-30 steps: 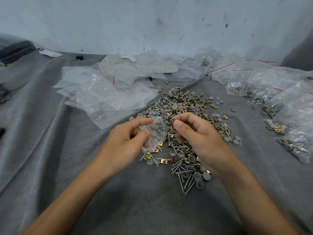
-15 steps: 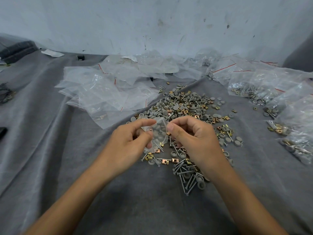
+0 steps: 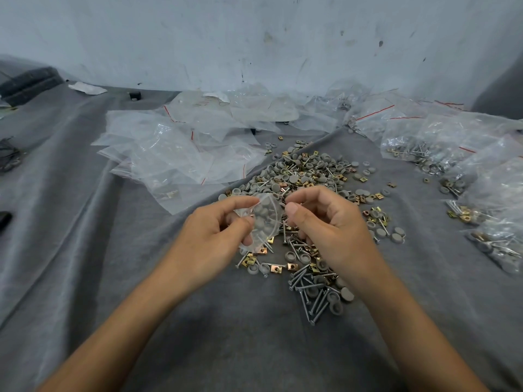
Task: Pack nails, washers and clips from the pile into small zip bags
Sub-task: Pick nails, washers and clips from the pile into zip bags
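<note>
A small clear zip bag [image 3: 264,219] with several grey washers inside is held above the pile, pinched between the thumb and fingers of my left hand [image 3: 215,241]. My right hand [image 3: 328,230] has curled fingers, with thumb and forefinger pinching at the bag's right edge. Whether any piece sits between those fingertips is hidden. Beneath and beyond both hands, the pile [image 3: 308,176] of grey washers, brass clips and steel nails lies spread on the grey cloth [image 3: 85,250]. More nails [image 3: 314,301] lie near my right wrist.
Empty zip bags [image 3: 175,154] lie heaped at the back left. Filled bags [image 3: 464,165] with red seal lines line the right side. A white wall [image 3: 254,38] stands behind. A dark object [image 3: 4,220] sits at the left edge.
My right hand closed the small gap and came up against the bag's right edge. My left hand kept its hold on the bag, which stayed almost in place.
</note>
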The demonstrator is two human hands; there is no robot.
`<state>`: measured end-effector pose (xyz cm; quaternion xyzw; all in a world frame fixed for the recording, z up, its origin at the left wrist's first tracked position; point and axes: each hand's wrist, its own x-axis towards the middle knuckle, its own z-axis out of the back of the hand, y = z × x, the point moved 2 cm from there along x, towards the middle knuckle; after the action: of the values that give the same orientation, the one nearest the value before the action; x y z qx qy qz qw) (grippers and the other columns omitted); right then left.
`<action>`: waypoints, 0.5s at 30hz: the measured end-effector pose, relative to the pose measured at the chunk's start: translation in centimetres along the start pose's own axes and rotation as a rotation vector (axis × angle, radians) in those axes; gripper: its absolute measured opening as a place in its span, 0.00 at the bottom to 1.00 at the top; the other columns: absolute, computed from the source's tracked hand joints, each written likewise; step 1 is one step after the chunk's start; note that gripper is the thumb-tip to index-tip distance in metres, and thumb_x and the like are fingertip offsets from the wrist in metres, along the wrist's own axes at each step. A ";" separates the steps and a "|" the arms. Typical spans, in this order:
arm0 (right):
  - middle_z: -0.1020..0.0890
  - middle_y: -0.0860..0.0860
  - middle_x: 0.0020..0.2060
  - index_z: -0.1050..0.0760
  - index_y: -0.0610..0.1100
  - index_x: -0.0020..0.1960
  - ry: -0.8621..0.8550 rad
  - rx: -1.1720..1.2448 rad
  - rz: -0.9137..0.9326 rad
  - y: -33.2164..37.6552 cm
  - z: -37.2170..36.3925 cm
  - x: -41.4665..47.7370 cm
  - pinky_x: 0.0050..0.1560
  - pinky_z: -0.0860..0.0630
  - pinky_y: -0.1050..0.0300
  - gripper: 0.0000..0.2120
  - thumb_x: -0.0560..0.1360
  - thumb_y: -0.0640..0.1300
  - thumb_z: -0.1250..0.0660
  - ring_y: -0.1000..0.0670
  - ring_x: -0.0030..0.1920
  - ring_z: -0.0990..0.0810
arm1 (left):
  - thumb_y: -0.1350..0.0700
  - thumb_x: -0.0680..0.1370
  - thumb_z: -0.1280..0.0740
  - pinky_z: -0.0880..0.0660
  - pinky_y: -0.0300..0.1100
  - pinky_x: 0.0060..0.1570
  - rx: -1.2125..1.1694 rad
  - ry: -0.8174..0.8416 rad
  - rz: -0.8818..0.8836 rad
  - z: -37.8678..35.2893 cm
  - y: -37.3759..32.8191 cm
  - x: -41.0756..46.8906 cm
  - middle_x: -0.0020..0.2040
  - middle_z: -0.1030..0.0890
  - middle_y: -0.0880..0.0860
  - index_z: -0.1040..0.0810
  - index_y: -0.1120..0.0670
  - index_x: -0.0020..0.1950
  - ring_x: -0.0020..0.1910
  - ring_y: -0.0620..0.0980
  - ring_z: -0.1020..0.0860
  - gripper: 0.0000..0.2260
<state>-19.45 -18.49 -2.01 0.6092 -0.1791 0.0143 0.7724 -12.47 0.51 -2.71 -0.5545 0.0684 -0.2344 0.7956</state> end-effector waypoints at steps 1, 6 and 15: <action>0.16 0.55 0.38 0.19 0.56 0.48 0.006 -0.067 -0.001 -0.1 0.3 0.0 0.37 0.24 0.66 0.04 0.79 0.46 0.29 0.60 0.37 0.21 | 0.48 0.74 0.36 0.21 0.53 0.41 0.002 0.002 0.000 0.0 0.0 0.0 0.33 0.18 0.47 0.21 0.36 0.56 0.29 0.41 0.24 0.13; 0.19 0.58 0.36 0.20 0.56 0.43 0.271 -0.636 -0.034 -0.8 0.8 -0.2 0.35 0.29 0.66 0.05 0.76 0.55 0.28 0.59 0.39 0.22 | 0.48 0.74 0.36 0.22 0.53 0.39 0.001 -0.003 0.001 0.0 0.1 0.0 0.33 0.18 0.47 0.21 0.35 0.56 0.29 0.42 0.25 0.13; 0.24 0.59 0.40 0.19 0.56 0.45 0.463 -0.885 -0.011 -0.8 -0.1 -0.5 0.43 0.38 0.62 0.09 0.73 0.60 0.26 0.59 0.46 0.30 | 0.48 0.74 0.36 0.21 0.58 0.40 -0.012 -0.010 0.005 -0.1 0.4 0.2 0.34 0.17 0.48 0.20 0.35 0.56 0.29 0.44 0.25 0.13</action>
<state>-19.70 -18.49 -2.93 0.2050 0.0113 0.0676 0.9764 -12.20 0.49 -3.09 -0.5603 0.0675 -0.2291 0.7931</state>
